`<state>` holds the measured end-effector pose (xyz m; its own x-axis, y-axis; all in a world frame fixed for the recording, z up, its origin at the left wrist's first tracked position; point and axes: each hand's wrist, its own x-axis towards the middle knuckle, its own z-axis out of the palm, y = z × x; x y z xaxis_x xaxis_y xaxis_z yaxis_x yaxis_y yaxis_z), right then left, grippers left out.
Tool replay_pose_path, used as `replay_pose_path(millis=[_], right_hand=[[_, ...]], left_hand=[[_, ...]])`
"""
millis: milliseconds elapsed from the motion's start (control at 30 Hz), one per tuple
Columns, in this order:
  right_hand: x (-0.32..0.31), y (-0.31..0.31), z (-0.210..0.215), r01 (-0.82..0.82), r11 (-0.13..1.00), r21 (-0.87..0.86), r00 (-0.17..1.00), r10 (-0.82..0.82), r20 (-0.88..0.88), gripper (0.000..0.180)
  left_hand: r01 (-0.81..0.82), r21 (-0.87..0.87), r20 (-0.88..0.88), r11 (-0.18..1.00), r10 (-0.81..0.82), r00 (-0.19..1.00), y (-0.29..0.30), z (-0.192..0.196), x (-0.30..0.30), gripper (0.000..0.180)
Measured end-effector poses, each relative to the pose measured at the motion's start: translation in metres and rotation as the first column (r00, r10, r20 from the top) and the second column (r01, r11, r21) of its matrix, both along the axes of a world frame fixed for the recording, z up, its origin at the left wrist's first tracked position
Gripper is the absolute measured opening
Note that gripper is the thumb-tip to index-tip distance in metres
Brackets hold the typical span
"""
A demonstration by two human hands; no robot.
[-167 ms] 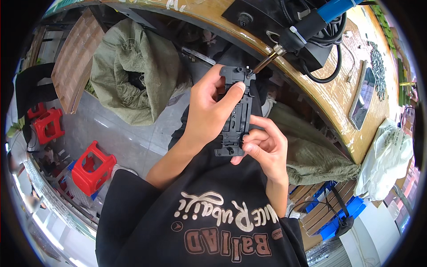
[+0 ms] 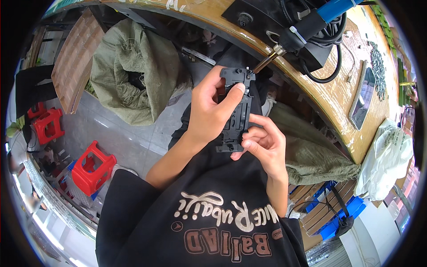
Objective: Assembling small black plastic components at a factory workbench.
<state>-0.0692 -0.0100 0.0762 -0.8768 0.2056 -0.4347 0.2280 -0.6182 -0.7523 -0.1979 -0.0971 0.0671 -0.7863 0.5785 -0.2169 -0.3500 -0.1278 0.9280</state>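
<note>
The left hand (image 2: 209,111) is gripping a long black plastic part (image 2: 238,111) from its left side, the thumb stretching across the upper end and the fingers wrapping behind. The right hand (image 2: 264,142) is pinching the lower end of the same part, its fingertips (image 2: 247,143) pressing against the right edge near the bottom. Both hands are closed on the part, which is being held upright in the air above the person's lap, just in front of the edge of the wooden table (image 2: 338,102).

A soldering iron (image 2: 307,26) with a blue handle is lying on the table, its metal tip (image 2: 262,64) sticking out past the table edge and touching, or nearly touching, the top right corner of the black part; I cannot tell which. A black box (image 2: 267,22) with coiled black cable (image 2: 333,49) is sitting under the iron. Farther right on the table a flat dark tray (image 2: 362,98) is lying.

Below the table, olive green sacks (image 2: 138,71) are slumping on the floor, another sack (image 2: 311,151) is resting to the right of the hands, and red plastic stools (image 2: 91,167) are standing on the grey floor at the left. A white plastic bag (image 2: 387,160) is hanging at the right
</note>
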Motion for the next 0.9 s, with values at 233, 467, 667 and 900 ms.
replay_pose_path(millis=[233,467,667,900], right_hand=[[0.0029,-0.0028,-0.001,-0.007,1.0,-0.003,1.0,0.007,-0.008,0.04],[0.0045,-0.0037,0.0003,-0.004,1.0,-0.012,1.0,0.003,-0.024,0.04],[0.0035,-0.0035,-0.0061,0.008,1.0,0.002,1.0,-0.008,-0.016,0.04],[-0.0009,-0.003,-0.0048,0.016,1.0,0.016,0.999,-0.016,-0.028,0.04]], left_hand=[[0.005,-0.014,0.003,1.0,-0.005,1.0,-0.0028,-0.0009,0.0032,0.013],[0.008,-0.016,-0.023,1.0,-0.008,1.0,-0.0046,-0.0004,0.0043,0.014],[0.016,-0.002,-0.056,1.0,-0.016,0.998,-0.003,-0.0061,0.0019,0.014],[-0.001,-0.008,-0.055,1.0,0.0,0.999,-0.0002,-0.0027,-0.0017,0.01]])
